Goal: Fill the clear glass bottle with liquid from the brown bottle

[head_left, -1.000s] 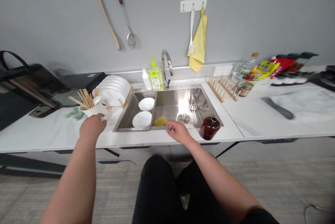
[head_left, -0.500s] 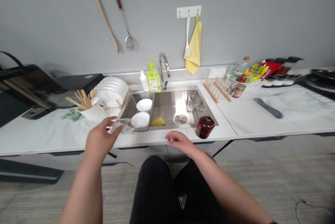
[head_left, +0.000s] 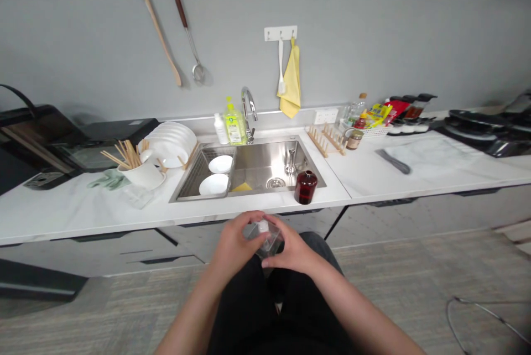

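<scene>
- Centrally, low in the view, a person's two bare hands grasp a small clear container [head_left: 271, 240] between them, in front of the desk [head_left: 199, 212] and above the person's dark-clothed legs.
- The left hand [head_left: 237, 243] curls around the container's left side, its thumb across the near face; the right hand [head_left: 292, 249] grips the opposite side. A whitish patch shows on the container; what it is cannot be told.
- Beyond the hands, a steel sink [head_left: 261, 162] is set into the desk. Two white bowls [head_left: 214, 184] sit in a wire basket [head_left: 191, 175] at its left end, and a yellow sponge [head_left: 243, 187] lies just beside the basket.
- A dark red bottle [head_left: 306, 190] stands upright at the sink's front right edge.
- To the left, a white cup [head_left: 145, 175] holds wooden chopsticks [head_left: 131, 154]. A flat, clear piece [head_left: 139, 198] lies on the desk just in front of it, and white plates [head_left: 178, 135] stand in a row behind.
- Behind the sink, a green soap bottle [head_left: 235, 127] stands near the curved faucet [head_left: 249, 102].
- A yellow cloth [head_left: 292, 84] hangs on the wall.
</scene>
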### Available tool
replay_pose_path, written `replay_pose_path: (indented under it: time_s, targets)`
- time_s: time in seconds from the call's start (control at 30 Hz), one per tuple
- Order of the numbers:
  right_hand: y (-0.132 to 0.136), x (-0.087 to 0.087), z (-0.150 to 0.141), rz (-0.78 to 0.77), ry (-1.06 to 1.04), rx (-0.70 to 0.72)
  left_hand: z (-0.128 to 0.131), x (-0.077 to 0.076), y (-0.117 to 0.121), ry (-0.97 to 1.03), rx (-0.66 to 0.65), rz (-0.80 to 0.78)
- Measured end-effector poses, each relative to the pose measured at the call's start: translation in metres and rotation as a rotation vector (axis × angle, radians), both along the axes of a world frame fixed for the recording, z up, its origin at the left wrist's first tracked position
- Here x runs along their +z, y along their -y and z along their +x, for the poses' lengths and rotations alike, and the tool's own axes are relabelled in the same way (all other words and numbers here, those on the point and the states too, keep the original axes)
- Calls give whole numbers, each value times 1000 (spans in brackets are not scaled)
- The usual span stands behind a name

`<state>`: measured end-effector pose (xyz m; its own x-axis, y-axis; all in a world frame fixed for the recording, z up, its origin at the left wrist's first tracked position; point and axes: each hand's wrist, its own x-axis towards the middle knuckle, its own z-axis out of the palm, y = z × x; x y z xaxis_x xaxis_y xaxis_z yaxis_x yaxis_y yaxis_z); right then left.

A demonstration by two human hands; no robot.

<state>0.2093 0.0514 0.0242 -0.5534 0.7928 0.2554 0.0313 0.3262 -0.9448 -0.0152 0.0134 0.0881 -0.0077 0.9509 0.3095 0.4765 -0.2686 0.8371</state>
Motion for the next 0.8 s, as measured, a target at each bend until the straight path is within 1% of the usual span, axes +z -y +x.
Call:
replay_pose_path:
  time_s: [0.07,0.17,0.27,0.37,0.43,0.53,0.6,0.63,0.67,0.7,0.8]
  targets:
    - [12,-5,9,14,-3,-4,9,-12,11,84,-31,-25]
    - [29,-14,24,2,12,11,15,-30,27,241,-152,-115]
    - [42,-18,34,-41,7,4,20,-41,38,372,-240,-191]
    - [50,-13,35,-52,-5,-15,26,-44,41,413,-278,-213]
    - [53,-7,32,-53,-26,-41,31,-44,39,429,-274,-194]
    - [57,2,25,-22,-25,-92,39,-45,34,409,-174,-109]
    - [59,5,23,7,-7,-112,44,-46,33,368,-87,-40]
    - [59,5,23,22,-3,-115,46,-46,34,354,-70,-9]
    - [60,5,23,35,-6,-119,47,-46,36,352,-84,13]
    - [60,4,24,43,-16,-123,47,-46,38,367,-128,24]
    - [60,4,28,13,-51,-112,44,-41,44,456,-324,-11]
